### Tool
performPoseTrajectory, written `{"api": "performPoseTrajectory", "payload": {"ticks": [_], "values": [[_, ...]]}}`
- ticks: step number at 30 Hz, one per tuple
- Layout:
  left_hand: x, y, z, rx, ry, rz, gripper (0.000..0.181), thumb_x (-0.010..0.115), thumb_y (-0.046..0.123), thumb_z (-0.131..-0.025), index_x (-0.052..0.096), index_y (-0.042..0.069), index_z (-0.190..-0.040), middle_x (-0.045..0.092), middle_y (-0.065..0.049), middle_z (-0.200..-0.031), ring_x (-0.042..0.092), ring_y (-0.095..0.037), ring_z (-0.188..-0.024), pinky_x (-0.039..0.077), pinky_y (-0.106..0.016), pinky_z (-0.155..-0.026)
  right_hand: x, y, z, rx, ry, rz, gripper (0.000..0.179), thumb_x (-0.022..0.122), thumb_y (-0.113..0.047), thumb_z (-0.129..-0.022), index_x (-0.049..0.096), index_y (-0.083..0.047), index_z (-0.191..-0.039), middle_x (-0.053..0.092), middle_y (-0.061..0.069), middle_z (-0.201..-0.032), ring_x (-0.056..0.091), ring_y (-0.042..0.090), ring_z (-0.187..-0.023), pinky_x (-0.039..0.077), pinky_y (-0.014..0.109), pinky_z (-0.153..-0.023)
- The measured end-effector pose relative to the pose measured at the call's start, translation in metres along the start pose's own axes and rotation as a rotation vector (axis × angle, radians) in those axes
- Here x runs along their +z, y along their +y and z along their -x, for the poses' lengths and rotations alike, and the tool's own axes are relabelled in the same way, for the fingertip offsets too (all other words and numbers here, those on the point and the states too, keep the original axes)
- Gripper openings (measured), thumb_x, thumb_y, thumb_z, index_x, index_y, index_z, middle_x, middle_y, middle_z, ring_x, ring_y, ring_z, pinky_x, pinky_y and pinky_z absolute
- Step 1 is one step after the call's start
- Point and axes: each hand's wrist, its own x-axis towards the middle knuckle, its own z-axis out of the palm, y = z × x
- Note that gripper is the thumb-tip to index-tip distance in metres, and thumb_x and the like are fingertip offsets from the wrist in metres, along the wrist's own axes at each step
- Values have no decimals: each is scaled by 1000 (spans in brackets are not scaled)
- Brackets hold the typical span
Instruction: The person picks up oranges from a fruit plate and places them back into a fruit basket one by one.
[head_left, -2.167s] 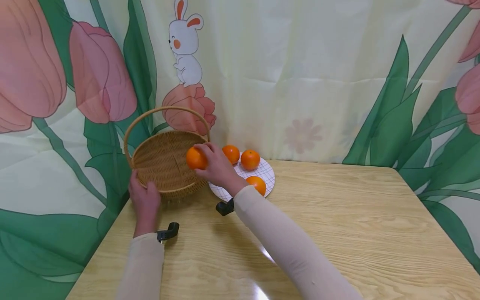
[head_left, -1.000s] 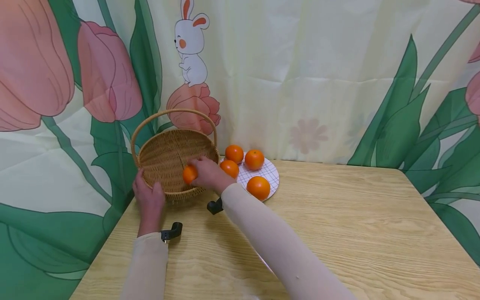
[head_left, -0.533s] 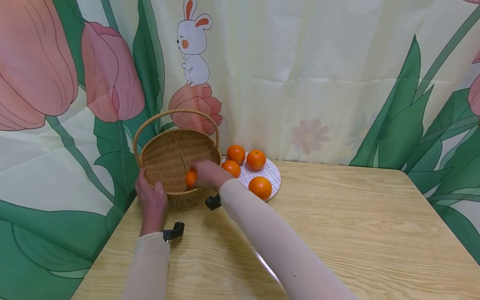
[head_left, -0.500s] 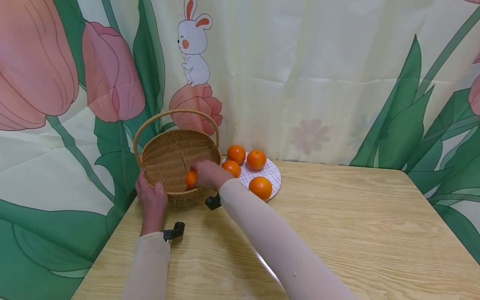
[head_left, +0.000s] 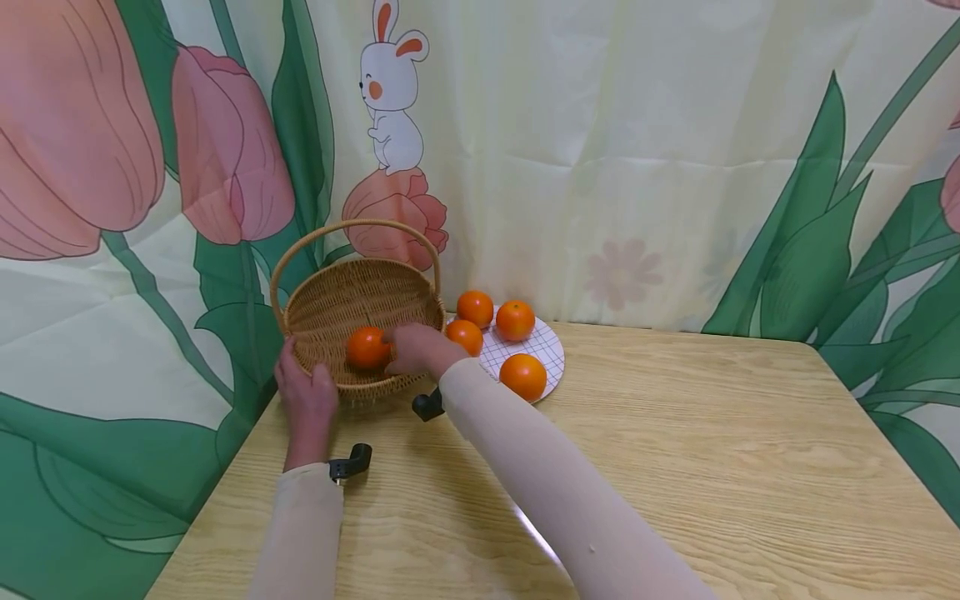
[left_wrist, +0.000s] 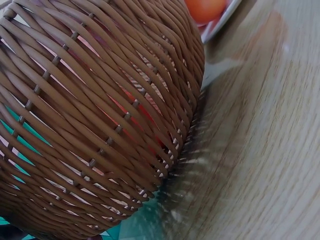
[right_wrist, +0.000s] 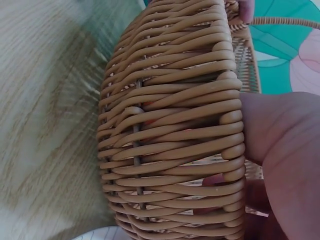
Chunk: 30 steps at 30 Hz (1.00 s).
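A wicker basket (head_left: 352, 292) with an arched handle stands at the table's left back. My left hand (head_left: 307, 404) grips its near left rim; in the left wrist view the woven wall (left_wrist: 95, 115) fills much of the frame. Inside the basket lies an orange (head_left: 367, 348). My right hand (head_left: 420, 348) reaches over the near right rim, its fingertips beside that orange and no longer around it. In the right wrist view the right hand (right_wrist: 290, 150) is inside the rim, its fingers partly hidden by the weave.
Right of the basket a white checked plate (head_left: 553, 354) carries several oranges (head_left: 522, 377), one partly hidden behind the right hand. The wooden table (head_left: 712, 442) extends to the right. A printed tulip curtain (head_left: 525, 167) hangs behind and at the left.
My right hand has lowered the orange into the basket and let go of it; the orange has moved slightly left, apart from the palm. The left hand stays on the rim.
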Motion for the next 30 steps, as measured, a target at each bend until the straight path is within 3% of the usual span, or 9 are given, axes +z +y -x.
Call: {"api": "performPoseTrajectory", "payload": {"ticks": [3,10,21,30], "values": [[1,0,0,-10,-7,3,59,33,13,-85,22,23,-142,18,-6,-148,27,-28,-131,22,-50,-108,-1,1,1,-5,1,14,54,62,-39,-82,47,-24,-132,52,-3,-132,48,17,-119,38,35,-103],[1,2,1,-63,-8,18,58,33,16,-87,22,24,-142,19,-7,-148,28,-28,-129,23,-50,-108,1,5,2,-65,97,35,44,60,-34,-84,55,-19,-125,60,-2,-118,55,13,-99,44,30,-95],[-2,5,1,-93,3,4,56,32,18,-87,23,22,-142,20,-9,-147,28,-29,-129,24,-49,-107,-2,13,11,-58,217,54,42,53,-36,-88,55,-16,-125,59,0,-117,54,16,-96,46,29,-89],[-2,14,3,-132,11,2,56,31,23,-87,23,20,-142,19,-9,-147,30,-30,-126,25,-48,-105,-5,27,18,-76,367,66,45,49,-39,-89,52,-15,-128,58,0,-121,52,18,-109,45,31,-94]]}}
